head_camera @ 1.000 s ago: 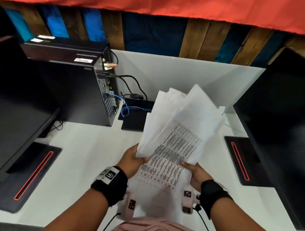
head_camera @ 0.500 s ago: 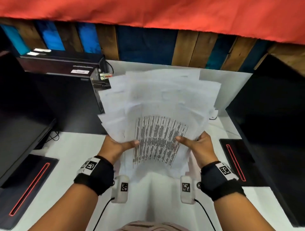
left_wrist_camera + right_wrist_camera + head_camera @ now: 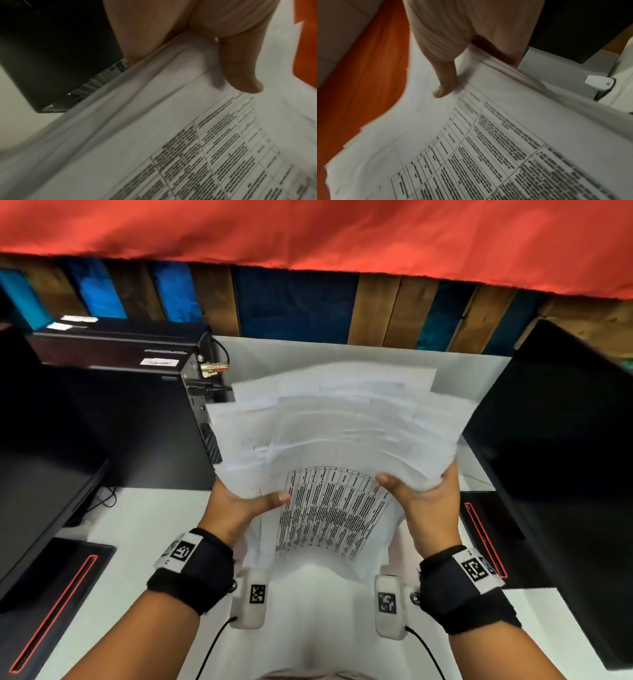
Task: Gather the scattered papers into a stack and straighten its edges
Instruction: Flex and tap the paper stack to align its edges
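Gripping: both hands hold the papers (image 3: 329,446) above the tabletop (image 3: 137,529).
Left hand (image 3: 236,505): thumb on top sheet, fingers hidden beneath.
Right hand (image 3: 428,508): thumb on top, fingers wrapping right edge.
Papers: fanned, edges uneven.

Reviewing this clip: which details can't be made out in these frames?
- Printed table on the papers: blurred in all views, unreadable.
- Left hand and right hand fingers: behind the sheets; only thumbs show.
- Sheet count: overlapping edges.
- Stack's bottom edge: unclear whether it touches the desk.

An office: white desk (image 3: 144,529), monitors (image 3: 565,474), desktop computer (image 3: 137,419).
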The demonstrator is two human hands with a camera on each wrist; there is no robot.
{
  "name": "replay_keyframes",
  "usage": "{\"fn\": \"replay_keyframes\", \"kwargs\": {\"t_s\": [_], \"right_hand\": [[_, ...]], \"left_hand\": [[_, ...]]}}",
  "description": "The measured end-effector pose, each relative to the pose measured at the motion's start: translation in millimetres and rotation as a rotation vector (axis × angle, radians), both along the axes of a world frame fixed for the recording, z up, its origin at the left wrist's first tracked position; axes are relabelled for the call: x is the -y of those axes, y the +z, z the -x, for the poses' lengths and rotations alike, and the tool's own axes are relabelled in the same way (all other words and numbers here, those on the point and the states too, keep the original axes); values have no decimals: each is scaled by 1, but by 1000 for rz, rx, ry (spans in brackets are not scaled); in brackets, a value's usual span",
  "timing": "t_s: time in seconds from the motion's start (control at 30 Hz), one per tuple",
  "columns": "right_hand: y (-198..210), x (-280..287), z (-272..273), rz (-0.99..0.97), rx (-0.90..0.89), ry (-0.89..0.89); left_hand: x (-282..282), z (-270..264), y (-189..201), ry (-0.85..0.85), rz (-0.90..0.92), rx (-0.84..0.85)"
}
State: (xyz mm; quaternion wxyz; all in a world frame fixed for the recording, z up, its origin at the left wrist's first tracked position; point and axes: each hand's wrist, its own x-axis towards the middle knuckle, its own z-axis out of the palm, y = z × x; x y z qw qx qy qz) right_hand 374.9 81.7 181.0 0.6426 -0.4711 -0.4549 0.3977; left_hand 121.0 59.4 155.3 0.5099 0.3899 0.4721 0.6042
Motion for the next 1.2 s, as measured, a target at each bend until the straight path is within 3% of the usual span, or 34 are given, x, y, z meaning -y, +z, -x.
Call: {"fn": "replay_keyframes", "kwargs": {"t_s": [0.13, 0.27, 0.53, 0.97, 1.07, 1.2], "right_hand": [[0, 11, 3, -165, 172, -117], [-2, 19, 6, -349, 676, -229], [0, 24, 15, -316, 773, -284], [1, 31, 14, -346, 798, -234], [6, 32, 13, -405, 790, -297], [17, 38, 21, -612, 969, -575]], "left_hand": [[8, -2, -8, -57, 58, -54], [12, -4, -14, -77, 69, -74], [19, 6, -28, -79, 174, -134], [19, 3, -29, -103, 101, -30], [19, 4, -33, -92, 101, -24], [18, 5, -36, -87, 116, 2]]}}
